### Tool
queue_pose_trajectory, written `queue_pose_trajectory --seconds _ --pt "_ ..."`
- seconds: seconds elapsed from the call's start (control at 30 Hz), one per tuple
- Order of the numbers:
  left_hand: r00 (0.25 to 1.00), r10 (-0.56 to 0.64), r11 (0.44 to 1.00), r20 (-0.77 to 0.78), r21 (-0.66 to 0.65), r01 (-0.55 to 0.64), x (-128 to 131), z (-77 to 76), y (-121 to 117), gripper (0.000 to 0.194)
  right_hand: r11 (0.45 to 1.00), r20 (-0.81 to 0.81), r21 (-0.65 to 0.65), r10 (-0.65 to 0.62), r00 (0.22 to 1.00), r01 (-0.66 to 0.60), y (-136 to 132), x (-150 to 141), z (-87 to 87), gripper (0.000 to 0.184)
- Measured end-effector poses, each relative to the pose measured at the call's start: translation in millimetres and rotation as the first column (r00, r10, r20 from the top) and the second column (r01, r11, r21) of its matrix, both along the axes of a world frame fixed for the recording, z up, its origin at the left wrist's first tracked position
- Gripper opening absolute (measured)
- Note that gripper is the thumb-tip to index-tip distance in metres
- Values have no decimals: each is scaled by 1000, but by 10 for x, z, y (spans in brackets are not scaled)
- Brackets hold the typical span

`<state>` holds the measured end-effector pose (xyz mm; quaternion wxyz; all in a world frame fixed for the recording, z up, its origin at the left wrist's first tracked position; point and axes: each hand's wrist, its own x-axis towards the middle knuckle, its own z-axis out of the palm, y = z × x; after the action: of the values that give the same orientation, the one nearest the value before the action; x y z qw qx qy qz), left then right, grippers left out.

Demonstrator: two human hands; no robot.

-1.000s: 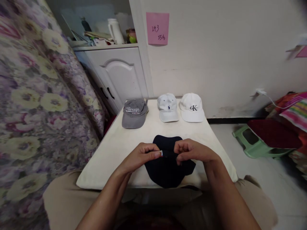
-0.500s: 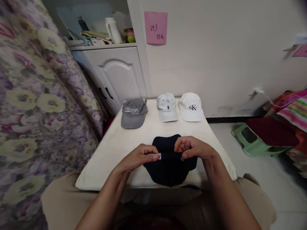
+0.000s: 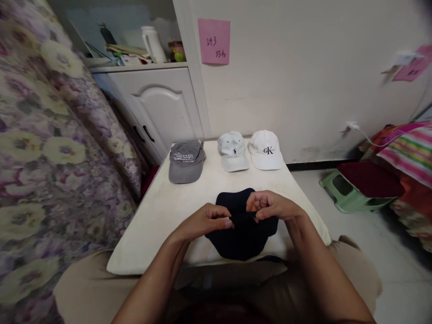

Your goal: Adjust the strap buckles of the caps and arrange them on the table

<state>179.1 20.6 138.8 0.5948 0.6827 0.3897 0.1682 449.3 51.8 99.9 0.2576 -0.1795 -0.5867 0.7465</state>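
Dark cap: very dark navy fabric cap (image 3: 241,245), near edge of the cream cloth-covered table (image 3: 155,229), right in front of me; its rounded brim seems to point away, toward the wall.
My left hand (image 3: 207,222): thumb and fingers pinched on the cap's band or strap, left side.
My right hand (image 3: 275,206): thumb and fingers pinched on the same narrow dark strip, right side.
Hands: near each other but apart, strip running between them; whether any fastener is closed, can't tell, too dark.
Weight: light, I'd judge; fingertips enough.
Stiffness: crown looks soft, likely folds or sags if lifted by one side; brim probably firmer, holds its curve.
Slip/breakage: cloth should grip fine, not fragile; narrow strip is the fiddly bit, could slide out of a loose pinch.
Where to hold: thumb and fingertips at both ends of the strip for fine handling; brim or both crown sides for moving the whole cap.
Far row, left: grey fabric cap with white script lettering (image 3: 185,168), brim toward me.
Far row, middle: pale blue-grey cap with small dark emblem (image 3: 232,152), brim toward me.
Far row, right: white cap with black letters (image 3: 265,155), just beside the middle one, brim toward me.
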Motion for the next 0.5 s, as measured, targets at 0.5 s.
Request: queue_pose_trajectory --seconds 0.5 --pt "979 -202 978 4 -57 202 -228 143 216 31 978 -36 2 -208 977 209 -384 -202 33 34"
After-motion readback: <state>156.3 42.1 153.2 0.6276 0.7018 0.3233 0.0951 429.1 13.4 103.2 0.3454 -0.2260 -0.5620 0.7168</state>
